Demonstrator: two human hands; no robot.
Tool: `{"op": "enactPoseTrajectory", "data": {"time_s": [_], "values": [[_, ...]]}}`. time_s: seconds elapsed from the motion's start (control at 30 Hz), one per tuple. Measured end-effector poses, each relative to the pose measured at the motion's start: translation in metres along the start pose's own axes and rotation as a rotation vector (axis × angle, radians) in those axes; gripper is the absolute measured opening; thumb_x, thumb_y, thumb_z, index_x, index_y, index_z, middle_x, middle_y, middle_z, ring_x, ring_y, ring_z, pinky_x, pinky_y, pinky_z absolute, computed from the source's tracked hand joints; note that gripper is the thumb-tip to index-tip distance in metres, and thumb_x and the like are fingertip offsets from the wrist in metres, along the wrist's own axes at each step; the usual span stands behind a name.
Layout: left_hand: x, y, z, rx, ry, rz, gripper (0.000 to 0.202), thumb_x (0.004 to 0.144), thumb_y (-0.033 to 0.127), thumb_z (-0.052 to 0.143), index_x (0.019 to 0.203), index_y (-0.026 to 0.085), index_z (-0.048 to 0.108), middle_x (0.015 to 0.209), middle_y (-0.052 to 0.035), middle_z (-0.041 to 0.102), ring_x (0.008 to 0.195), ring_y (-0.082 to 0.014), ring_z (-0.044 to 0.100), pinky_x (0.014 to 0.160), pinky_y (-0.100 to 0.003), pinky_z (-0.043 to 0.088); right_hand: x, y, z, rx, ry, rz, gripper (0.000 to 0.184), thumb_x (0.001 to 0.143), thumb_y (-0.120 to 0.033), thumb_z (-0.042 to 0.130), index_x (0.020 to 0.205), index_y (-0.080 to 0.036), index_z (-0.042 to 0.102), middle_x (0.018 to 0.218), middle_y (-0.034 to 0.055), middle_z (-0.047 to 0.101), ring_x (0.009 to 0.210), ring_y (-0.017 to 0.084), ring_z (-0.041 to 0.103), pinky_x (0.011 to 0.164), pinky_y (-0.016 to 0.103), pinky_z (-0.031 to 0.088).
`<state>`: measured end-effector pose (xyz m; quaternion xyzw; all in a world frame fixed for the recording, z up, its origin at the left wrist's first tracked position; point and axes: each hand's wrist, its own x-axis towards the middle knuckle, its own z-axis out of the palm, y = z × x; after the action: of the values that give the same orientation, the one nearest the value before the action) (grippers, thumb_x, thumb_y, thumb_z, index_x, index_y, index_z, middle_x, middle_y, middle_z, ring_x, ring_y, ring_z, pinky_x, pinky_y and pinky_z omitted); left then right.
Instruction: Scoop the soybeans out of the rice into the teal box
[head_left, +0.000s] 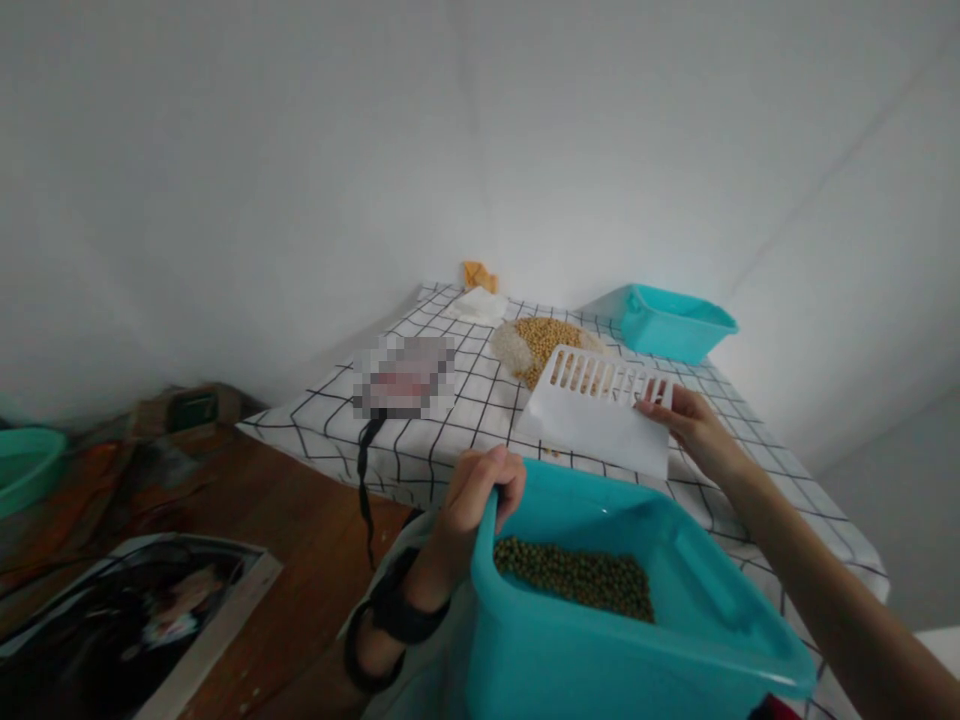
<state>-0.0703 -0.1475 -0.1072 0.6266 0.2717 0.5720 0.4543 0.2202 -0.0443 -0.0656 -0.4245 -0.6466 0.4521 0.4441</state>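
Note:
My left hand (472, 500) grips the near left rim of a teal plastic tub (570, 640) that holds a layer of green beans (577, 580). My right hand (690, 420) reaches over the table and holds the right edge of a white slotted scoop (600, 410), fingers closed on it. The scoop rests on the checked tablecloth (450, 440), just in front of a pile of yellow soybeans (547, 345) with a patch of white rice (512, 350) at its left side.
A second teal tub (671, 322) stands at the far right of the table. A white cloth (478, 305) and an orange scrap (480, 275) lie at the back. A black strap (365, 480) hangs over the table edge. A wooden surface (292, 540) and a green basin (26, 465) sit on the left.

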Motion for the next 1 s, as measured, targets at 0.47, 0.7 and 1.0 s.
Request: {"op": "enactPoseTrajectory", "data": {"time_s": [0.47, 0.7, 1.0], "values": [[-0.001, -0.004, -0.001, 0.015, -0.010, 0.058, 0.068, 0.105, 0.048, 0.027, 0.042, 0.026, 0.038, 0.039, -0.0004, 0.037, 0.048, -0.0192, 0.040, 0.062, -0.041, 0.035, 0.006, 0.008, -0.016, 0.040, -0.035, 0.067, 0.039, 0.075, -0.051, 0.081, 0.102, -0.024, 0.075, 0.099, 0.0072, 0.079, 0.084, 0.028, 0.072, 0.071, 0.038, 0.053], [-0.001, -0.001, -0.002, 0.038, -0.018, 0.045, 0.067, 0.105, 0.046, 0.025, 0.042, 0.026, 0.037, 0.038, -0.0015, 0.037, 0.047, -0.0203, 0.040, 0.066, -0.043, 0.037, 0.032, -0.001, -0.043, 0.067, 0.233, -0.057, 0.032, 0.075, -0.046, 0.082, 0.096, -0.025, 0.072, 0.103, 0.0068, 0.079, 0.100, 0.034, 0.073, 0.087, 0.046, 0.056], [-0.004, 0.000, -0.001, 0.028, -0.003, 0.060, 0.064, 0.106, 0.035, 0.024, 0.044, 0.025, 0.037, 0.042, -0.0009, 0.039, 0.050, -0.0205, 0.041, 0.077, -0.044, 0.038, 0.041, 0.026, -0.045, 0.020, 0.222, -0.034, 0.040, 0.072, -0.047, 0.083, 0.104, -0.025, 0.072, 0.105, 0.0054, 0.080, 0.102, 0.031, 0.073, 0.087, 0.041, 0.056]]}}
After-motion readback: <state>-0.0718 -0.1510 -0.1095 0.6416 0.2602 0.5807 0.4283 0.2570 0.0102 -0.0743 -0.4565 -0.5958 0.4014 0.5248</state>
